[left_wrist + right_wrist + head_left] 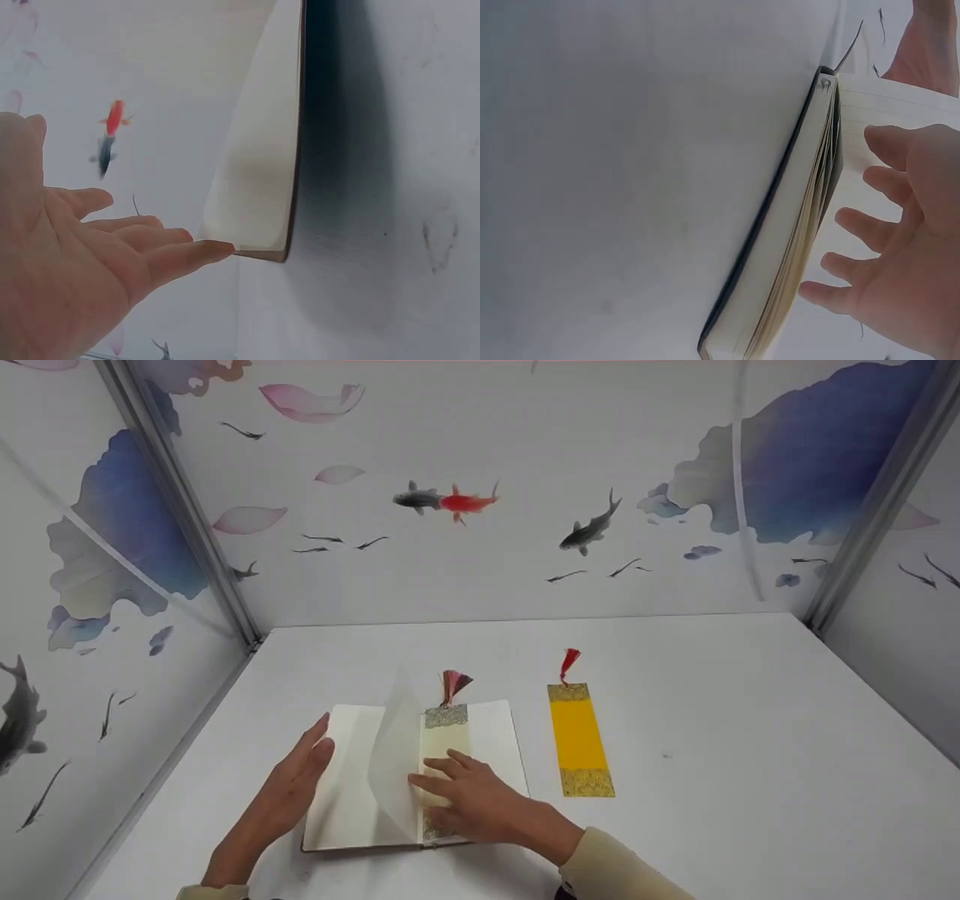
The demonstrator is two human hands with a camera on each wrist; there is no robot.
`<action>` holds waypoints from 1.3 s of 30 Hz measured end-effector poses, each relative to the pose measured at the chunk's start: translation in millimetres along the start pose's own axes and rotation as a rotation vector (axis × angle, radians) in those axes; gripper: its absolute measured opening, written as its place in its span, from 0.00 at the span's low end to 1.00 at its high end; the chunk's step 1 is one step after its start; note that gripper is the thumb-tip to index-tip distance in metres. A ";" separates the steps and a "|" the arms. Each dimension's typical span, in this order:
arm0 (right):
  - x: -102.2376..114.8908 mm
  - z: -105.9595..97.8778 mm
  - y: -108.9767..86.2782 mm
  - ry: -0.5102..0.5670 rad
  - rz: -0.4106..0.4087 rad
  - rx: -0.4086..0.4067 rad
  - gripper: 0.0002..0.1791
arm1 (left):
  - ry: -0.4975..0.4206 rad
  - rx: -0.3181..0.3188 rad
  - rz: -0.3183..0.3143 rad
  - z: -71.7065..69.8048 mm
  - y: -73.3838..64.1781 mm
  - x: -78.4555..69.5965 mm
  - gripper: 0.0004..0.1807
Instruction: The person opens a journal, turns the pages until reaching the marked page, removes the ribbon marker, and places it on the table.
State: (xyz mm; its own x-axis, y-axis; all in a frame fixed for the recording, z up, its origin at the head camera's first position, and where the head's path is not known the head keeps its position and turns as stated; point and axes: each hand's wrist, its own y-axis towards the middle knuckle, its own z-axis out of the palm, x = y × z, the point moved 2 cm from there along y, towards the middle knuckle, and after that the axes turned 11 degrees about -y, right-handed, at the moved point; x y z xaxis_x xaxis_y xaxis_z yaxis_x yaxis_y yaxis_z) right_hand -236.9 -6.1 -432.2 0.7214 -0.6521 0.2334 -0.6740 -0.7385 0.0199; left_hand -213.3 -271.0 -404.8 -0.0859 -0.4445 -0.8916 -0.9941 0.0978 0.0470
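Observation:
An open notebook [341, 787] with cream pages lies on the white table in the head view. Upright near its middle, a single page [394, 757] curves between the two sides. On the right-hand page lies a pale bookmark [448, 739] with silvery ornate ends and a pink and dark tassel. My right hand [487, 806] is over it with spread fingers, fingertips close to the standing page, and hides the bookmark's lower part. At the notebook's left edge is my left hand [292, 787], fingers extended; the left wrist view shows a fingertip right at the cover's corner [262, 253].
Right of the notebook, a yellow bookmark [581, 735] with gold ends and a red tassel [571, 664] lies flat on the table [720, 780]. White panels [480, 570] painted with fish and petals enclose the back and sides, joined by metal posts [180, 502].

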 end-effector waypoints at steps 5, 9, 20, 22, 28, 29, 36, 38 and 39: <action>0.9 1.5 -2.3 -0.055 0.028 0.089 0.29 | -0.004 -0.042 0.020 -1.6 -0.7 1.2 0.33; 1.8 3.1 -3.7 -0.095 0.022 0.143 0.28 | -0.010 -0.059 0.044 -1.9 -2.3 0.7 0.31; 2.8 4.1 -0.1 -0.215 -0.008 0.210 0.28 | 0.158 0.031 -0.022 8.3 0.1 0.3 0.32; 2.3 2.5 0.2 -0.210 -0.012 0.215 0.28 | 0.185 0.053 -0.024 14.1 0.5 3.9 0.31; -0.7 -2.7 1.9 -0.172 -0.017 0.239 0.28 | 0.216 0.119 -0.063 33.8 2.7 11.7 0.30; -1.1 -2.8 2.4 -0.171 -0.014 0.243 0.28 | 0.223 0.130 -0.079 36.9 3.2 12.4 0.30; -2.6 -2.2 8.4 -0.187 -0.018 0.204 0.27 | 0.340 0.231 -0.207 52.0 8.4 11.7 0.46; -3.1 -2.9 10.8 -0.189 -0.017 0.173 0.26 | 0.374 0.266 -0.231 54.0 10.2 10.2 0.51; -3.5 -3.6 11.8 -0.195 -0.016 0.157 0.25 | 0.389 0.278 -0.239 54.9 10.8 9.4 0.52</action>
State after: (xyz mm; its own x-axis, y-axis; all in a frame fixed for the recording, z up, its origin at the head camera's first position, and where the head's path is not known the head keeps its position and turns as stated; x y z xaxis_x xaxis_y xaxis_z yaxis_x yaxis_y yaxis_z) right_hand -247.9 -11.9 -429.3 0.7589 -0.6498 0.0416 -0.6404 -0.7565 -0.1329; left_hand -221.3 -225.3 -437.4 0.0698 -0.7752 -0.6278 -0.9383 0.1627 -0.3052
